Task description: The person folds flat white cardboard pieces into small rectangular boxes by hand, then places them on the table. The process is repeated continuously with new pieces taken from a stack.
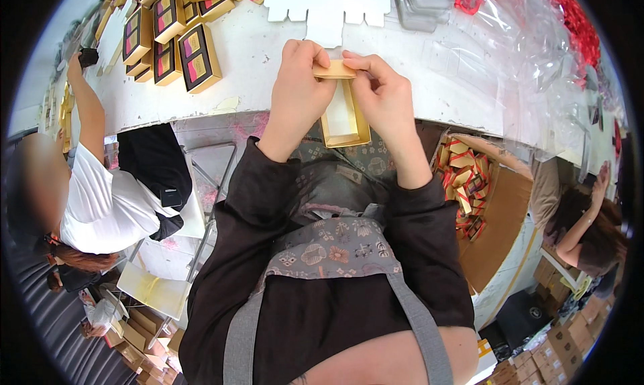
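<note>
A gold cardboard box [347, 142] with a pale inside hangs at the table's near edge, its open side toward me. My left hand [297, 90] pinches the left end of the box's far flap [334, 70] between thumb and fingers. At the flap's right end, the thumb and fingers of my right hand [385, 95] are closed on the same box. Just beyond my fingers lies a flat white die-cut card sheet [329, 9] with notched edges.
Gold boxes [199, 58] with dark windowed fronts are stacked at the far left. Clear plastic trays [422, 6] and crumpled clear film [523, 70] lie to the right. Below right stands a carton [500, 231] holding small red-and-gold boxes [463, 184]. People sit on both sides.
</note>
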`<act>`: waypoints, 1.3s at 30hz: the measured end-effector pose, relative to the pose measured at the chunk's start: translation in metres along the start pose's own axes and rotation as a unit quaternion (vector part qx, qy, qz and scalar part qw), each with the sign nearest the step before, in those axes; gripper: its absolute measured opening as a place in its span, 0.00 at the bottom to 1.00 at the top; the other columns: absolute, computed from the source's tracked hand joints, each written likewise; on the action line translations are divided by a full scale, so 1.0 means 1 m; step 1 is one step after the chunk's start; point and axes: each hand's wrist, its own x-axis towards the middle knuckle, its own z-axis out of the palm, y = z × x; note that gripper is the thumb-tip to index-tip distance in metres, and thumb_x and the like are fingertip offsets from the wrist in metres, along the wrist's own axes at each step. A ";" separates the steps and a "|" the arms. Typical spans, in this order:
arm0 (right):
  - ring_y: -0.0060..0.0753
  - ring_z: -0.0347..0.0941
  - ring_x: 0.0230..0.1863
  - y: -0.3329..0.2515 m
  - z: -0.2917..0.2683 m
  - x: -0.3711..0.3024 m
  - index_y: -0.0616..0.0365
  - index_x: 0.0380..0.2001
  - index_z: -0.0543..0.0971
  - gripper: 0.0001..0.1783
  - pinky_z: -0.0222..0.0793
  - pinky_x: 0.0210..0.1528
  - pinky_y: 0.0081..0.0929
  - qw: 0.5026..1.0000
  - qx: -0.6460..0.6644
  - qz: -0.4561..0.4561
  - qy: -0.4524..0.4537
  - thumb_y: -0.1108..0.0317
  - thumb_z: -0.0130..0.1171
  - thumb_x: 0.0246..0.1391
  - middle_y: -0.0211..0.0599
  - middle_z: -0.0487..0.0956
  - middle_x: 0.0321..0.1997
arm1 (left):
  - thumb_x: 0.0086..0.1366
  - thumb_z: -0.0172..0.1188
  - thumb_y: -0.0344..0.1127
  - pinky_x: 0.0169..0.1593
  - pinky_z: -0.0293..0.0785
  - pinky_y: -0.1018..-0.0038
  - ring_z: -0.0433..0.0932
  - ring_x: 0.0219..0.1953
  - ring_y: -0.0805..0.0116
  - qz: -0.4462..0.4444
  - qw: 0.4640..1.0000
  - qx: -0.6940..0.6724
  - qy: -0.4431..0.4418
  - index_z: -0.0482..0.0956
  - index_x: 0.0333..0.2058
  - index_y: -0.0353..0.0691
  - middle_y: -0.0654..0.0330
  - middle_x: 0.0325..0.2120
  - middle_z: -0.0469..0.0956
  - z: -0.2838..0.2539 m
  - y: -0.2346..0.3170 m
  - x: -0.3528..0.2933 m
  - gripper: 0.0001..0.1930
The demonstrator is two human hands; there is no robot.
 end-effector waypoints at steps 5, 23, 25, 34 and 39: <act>0.29 0.80 0.34 -0.011 -0.022 0.007 0.63 0.36 0.78 0.09 0.75 0.37 0.23 0.995 -0.024 0.004 -0.093 0.71 0.58 0.52 0.41 0.82 0.37 | 0.47 0.59 0.22 0.43 0.68 0.73 0.70 0.38 0.60 0.022 0.996 0.009 -0.086 0.68 0.28 0.39 0.58 0.33 0.65 -0.006 -0.001 0.005 0.11; 0.45 0.77 0.35 -0.022 -0.004 0.029 0.61 0.30 0.75 0.07 0.74 0.37 0.37 0.846 -0.457 -0.232 -0.148 0.74 0.54 0.45 0.43 0.79 0.29 | 0.54 0.58 0.34 0.32 0.73 0.62 0.78 0.30 0.52 0.198 0.913 0.336 -0.123 0.73 0.30 0.41 0.55 0.25 0.77 -0.015 0.003 0.022 0.07; 0.45 0.77 0.34 -0.018 -0.002 0.028 0.60 0.30 0.75 0.06 0.73 0.36 0.38 0.837 -0.456 -0.269 -0.136 0.73 0.54 0.45 0.43 0.79 0.28 | 0.54 0.59 0.35 0.32 0.73 0.61 0.78 0.29 0.53 0.178 0.922 0.316 -0.137 0.72 0.30 0.41 0.55 0.24 0.77 -0.019 -0.003 0.026 0.07; 0.39 0.76 0.27 -0.035 -0.006 0.023 0.57 0.35 0.78 0.11 0.72 0.32 0.32 0.918 -0.274 -0.182 -0.220 0.66 0.61 0.47 0.39 0.78 0.25 | 0.52 0.57 0.32 0.36 0.74 0.62 0.79 0.33 0.52 0.137 0.923 0.275 -0.234 0.75 0.36 0.45 0.55 0.27 0.79 -0.042 0.000 0.020 0.11; 0.41 0.76 0.35 -0.018 -0.017 0.054 0.57 0.42 0.79 0.19 0.72 0.37 0.32 0.961 -0.244 -0.118 -0.061 0.61 0.64 0.47 0.45 0.80 0.35 | 0.58 0.55 0.44 0.33 0.73 0.74 0.80 0.31 0.66 -0.093 0.981 0.163 0.054 0.73 0.47 0.37 0.57 0.31 0.80 -0.186 -0.040 0.071 0.21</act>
